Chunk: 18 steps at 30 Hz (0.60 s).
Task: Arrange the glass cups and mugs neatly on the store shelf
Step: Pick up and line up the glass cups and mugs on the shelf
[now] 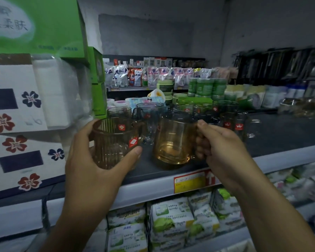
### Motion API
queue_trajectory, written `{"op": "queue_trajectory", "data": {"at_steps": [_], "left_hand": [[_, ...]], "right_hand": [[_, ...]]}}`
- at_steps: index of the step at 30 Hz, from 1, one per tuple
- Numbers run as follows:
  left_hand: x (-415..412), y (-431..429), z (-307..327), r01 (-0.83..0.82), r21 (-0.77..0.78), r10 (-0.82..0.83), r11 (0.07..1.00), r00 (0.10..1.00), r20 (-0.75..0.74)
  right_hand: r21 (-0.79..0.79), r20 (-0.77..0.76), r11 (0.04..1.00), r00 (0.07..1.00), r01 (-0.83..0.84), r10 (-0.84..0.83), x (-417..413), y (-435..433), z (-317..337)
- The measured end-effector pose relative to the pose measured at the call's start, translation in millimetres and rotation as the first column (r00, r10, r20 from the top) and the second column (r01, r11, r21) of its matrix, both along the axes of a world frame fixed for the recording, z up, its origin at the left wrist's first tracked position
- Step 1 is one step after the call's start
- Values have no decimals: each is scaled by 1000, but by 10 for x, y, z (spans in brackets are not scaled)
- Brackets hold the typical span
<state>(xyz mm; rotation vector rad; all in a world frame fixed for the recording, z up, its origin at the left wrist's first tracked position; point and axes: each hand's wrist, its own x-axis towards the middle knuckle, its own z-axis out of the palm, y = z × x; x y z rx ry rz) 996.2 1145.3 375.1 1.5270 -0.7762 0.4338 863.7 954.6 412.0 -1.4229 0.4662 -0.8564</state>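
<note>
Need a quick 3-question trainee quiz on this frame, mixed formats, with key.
1. True or false: the left hand grips the ribbed amber mug round its body.
2. The right hand holds the smooth amber mug by its: A) rim B) handle C) base.
3. Fill in: the yellow price label on the shelf edge sits below the ___ hand.
Key: 1 true; 2 B; 3 right.
</note>
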Motion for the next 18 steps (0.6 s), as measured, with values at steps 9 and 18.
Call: {"op": "queue_trajectory", "data": {"at_steps": [9,18], "left_hand": [[-689,-667,162,251,-114,-249,961,968,31],[-2305,-2110,110,373,-118,-376,920,927,-5]], "right_hand": [[36,156,997,985,69,-74,-1092,-416,134],[-16,160,975,963,223,-218,-2898,-1642,71]]}}
